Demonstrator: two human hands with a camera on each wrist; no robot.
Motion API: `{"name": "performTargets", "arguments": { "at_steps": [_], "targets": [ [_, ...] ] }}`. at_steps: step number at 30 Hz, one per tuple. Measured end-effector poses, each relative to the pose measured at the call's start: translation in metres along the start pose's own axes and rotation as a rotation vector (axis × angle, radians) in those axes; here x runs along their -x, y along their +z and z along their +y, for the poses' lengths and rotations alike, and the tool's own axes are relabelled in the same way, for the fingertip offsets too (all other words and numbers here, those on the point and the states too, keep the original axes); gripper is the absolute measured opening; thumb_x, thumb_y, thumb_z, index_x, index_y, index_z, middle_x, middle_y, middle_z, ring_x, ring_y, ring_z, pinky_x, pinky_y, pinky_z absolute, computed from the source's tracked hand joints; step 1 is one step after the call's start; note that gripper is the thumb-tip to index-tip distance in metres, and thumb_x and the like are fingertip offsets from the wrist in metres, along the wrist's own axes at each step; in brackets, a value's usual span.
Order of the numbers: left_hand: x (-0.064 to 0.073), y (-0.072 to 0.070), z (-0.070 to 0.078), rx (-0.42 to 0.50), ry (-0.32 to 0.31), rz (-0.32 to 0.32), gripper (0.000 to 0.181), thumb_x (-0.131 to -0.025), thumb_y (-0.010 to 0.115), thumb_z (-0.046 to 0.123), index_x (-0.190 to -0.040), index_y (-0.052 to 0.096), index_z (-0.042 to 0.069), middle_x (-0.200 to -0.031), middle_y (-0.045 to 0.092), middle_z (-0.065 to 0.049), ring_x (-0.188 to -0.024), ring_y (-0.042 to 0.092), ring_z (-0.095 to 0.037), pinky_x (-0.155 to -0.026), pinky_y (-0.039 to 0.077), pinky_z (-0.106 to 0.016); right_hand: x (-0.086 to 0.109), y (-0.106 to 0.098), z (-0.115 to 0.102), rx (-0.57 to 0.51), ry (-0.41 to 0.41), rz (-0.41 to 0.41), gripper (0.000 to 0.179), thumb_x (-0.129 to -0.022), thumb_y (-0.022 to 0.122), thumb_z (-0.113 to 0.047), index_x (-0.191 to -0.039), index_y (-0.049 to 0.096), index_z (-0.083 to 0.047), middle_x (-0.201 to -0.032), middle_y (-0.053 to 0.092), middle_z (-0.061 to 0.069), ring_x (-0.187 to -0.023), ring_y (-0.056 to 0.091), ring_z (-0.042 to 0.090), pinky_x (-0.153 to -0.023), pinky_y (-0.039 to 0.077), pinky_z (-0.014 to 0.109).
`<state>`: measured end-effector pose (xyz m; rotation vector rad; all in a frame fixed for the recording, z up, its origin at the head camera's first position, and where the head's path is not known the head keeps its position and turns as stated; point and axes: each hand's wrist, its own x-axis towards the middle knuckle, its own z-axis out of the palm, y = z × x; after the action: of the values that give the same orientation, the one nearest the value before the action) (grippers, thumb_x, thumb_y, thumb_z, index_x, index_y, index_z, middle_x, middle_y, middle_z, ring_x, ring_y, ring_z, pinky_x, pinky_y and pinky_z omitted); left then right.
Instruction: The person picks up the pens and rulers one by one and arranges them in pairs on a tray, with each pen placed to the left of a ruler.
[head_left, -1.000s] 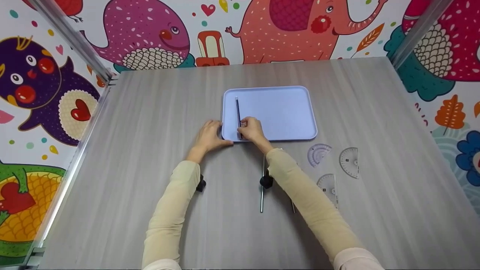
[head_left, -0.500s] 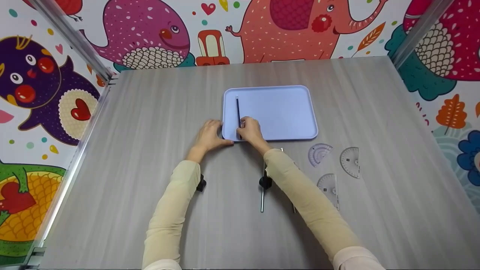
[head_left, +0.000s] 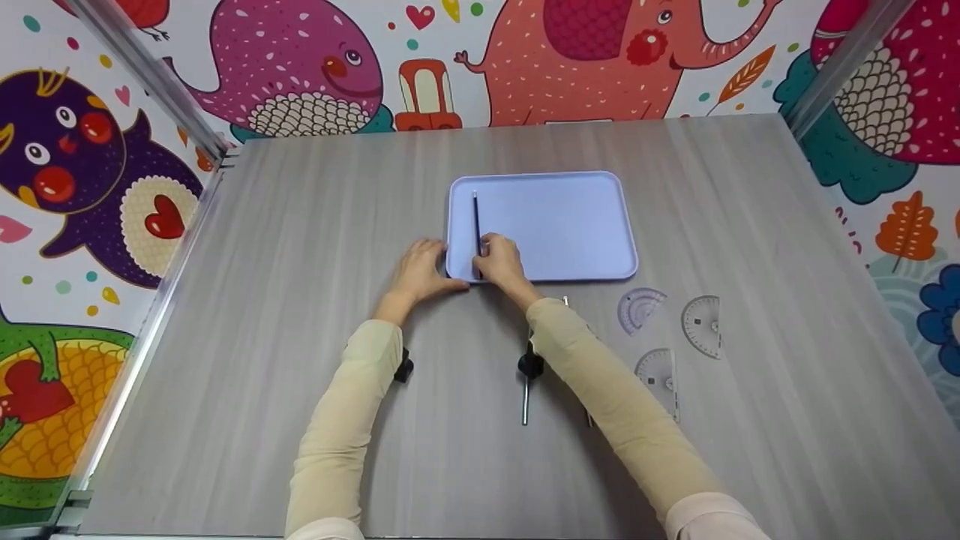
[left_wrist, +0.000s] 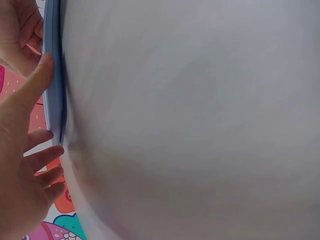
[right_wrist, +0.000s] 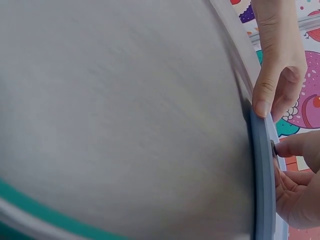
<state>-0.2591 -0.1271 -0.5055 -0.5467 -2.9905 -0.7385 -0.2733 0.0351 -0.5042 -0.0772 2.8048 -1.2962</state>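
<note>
A slim dark pencil (head_left: pixel 476 216) lies lengthwise near the left side of a pale lilac tray (head_left: pixel 566 225). The fingers of my right hand (head_left: pixel 501 261) pinch its near end, which they partly cover. At the tray's near left corner, my left hand (head_left: pixel 420 271) grips from outside, with the thumb along the front rim and the fingers at the left side. The left wrist view shows that thumb against the tray's blue-looking edge (left_wrist: pixel 54 95). In the right wrist view, a small dark end of the pencil (right_wrist: pixel 273 147) shows by the right fingertips.
Right of the right forearm lie three clear protractors: a purplish one (head_left: pixel 640 310), a second protractor (head_left: pixel 700 324) and a third protractor (head_left: pixel 656 375), partly behind the sleeve. A thin silver rod (head_left: pixel 526 409) and another thin piece (head_left: pixel 589 417) show under the right arm. Painted walls bound the table (head_left: pixel 285 315).
The right hand has shifted very slightly left along the pencil's near end. The left hand stays at the tray corner. The view itself moves a little.
</note>
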Motion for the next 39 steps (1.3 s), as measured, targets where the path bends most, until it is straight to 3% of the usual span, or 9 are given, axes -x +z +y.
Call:
{"name": "performTargets", "arguments": {
  "at_steps": [6,11,13,14,18,20,24,39],
  "targets": [
    [0.000,0.001,-0.001,-0.019,0.000,0.008,0.079,-0.060,0.080,0.044,-0.117,0.055,-0.006,-0.119,0.056,-0.019,-0.115,0.045,-0.032,-0.100,0.035,-0.039,-0.001,0.001,-0.002,-0.007,0.005,-0.014,0.036,-0.075,0.059,-0.002,-0.109,0.060,0.007,-0.074,0.053,0.004,-0.074,0.052,0.018,-0.068,0.048,0.030],
    [0.000,0.000,0.000,-0.020,-0.005,0.003,0.080,-0.060,0.080,0.045,-0.117,0.055,-0.005,-0.120,0.055,-0.019,-0.117,0.043,-0.032,-0.101,0.034,-0.040,0.004,-0.002,-0.006,-0.008,0.004,-0.017,0.036,-0.075,0.059,-0.002,-0.110,0.059,0.008,-0.075,0.057,0.006,-0.072,0.054,0.017,-0.060,0.045,0.023],
    [0.001,0.000,0.000,-0.020,-0.003,0.003,0.079,-0.061,0.080,0.044,-0.117,0.055,-0.006,-0.121,0.055,-0.019,-0.118,0.043,-0.032,-0.102,0.033,-0.040,-0.014,0.017,0.019,-0.016,-0.057,0.029,0.035,-0.072,0.059,-0.005,-0.105,0.061,0.006,-0.070,0.058,0.002,-0.065,0.053,0.012,-0.053,0.041,0.019],
    [0.001,0.000,0.000,-0.020,0.000,0.005,0.079,-0.061,0.080,0.044,-0.117,0.055,-0.006,-0.121,0.055,-0.019,-0.117,0.043,-0.032,-0.102,0.033,-0.039,-0.023,0.025,0.031,-0.004,-0.058,0.025,0.036,-0.071,0.059,-0.006,-0.106,0.061,0.004,-0.069,0.058,0.000,-0.064,0.053,0.012,-0.057,0.045,0.022],
    [0.001,0.001,0.000,-0.021,-0.002,-0.001,0.078,-0.061,0.079,0.043,-0.118,0.055,-0.005,-0.121,0.055,-0.019,-0.118,0.043,-0.032,-0.103,0.031,-0.038,-0.035,0.032,0.040,0.007,-0.059,0.021,0.039,-0.071,0.059,-0.006,-0.108,0.061,0.004,-0.069,0.061,0.001,-0.063,0.055,0.013,-0.060,0.047,0.024],
    [0.001,0.001,0.000,-0.022,-0.008,-0.003,0.079,-0.061,0.079,0.044,-0.118,0.054,-0.005,-0.122,0.054,-0.019,-0.118,0.043,-0.032,-0.103,0.031,-0.039,-0.016,0.011,0.014,0.026,-0.016,-0.014,0.040,-0.074,0.059,-0.002,-0.113,0.058,0.007,-0.074,0.063,0.007,-0.067,0.057,0.015,-0.065,0.049,0.026],
    [0.001,0.000,0.000,-0.019,-0.013,-0.002,0.079,-0.061,0.079,0.044,-0.118,0.054,-0.005,-0.122,0.054,-0.020,-0.118,0.043,-0.032,-0.104,0.031,-0.038,0.002,-0.004,-0.003,0.030,-0.046,0.022,0.038,-0.076,0.060,-0.002,-0.112,0.057,0.011,-0.073,0.063,0.008,-0.063,0.054,0.011,-0.061,0.047,0.022],
    [0.001,0.000,0.001,-0.010,-0.016,-0.018,0.080,-0.063,0.078,0.045,-0.119,0.053,-0.006,-0.124,0.052,-0.021,-0.120,0.041,-0.033,-0.105,0.030,-0.039,0.011,-0.015,0.002,-0.016,-0.121,0.022,0.040,-0.075,0.062,-0.003,-0.114,0.058,0.006,-0.074,0.058,0.009,-0.067,0.051,0.017,-0.064,0.047,0.030]
  ]
}}
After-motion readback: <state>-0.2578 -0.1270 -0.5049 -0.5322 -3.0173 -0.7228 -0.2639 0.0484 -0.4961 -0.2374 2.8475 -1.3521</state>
